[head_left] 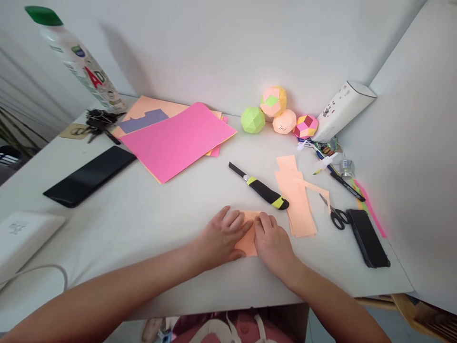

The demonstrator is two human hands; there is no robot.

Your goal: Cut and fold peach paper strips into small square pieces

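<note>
My left hand, thumb and fingers apart, presses the peach paper on the table; my right hand curls over its right side, whether pinching I cannot tell. Uneven pressure could cause slippage, skewing the crease

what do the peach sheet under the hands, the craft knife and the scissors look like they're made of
Peach sheet: paper or thin card, judging by its flat, matte surface.
Craft knife: black and lime handle, probably plastic, perhaps rubbery; a silvery glint near the blade suggests metal.
Scissors: smooth black loops, likely plastic; blades presumably metal, too small to be sure.
</note>
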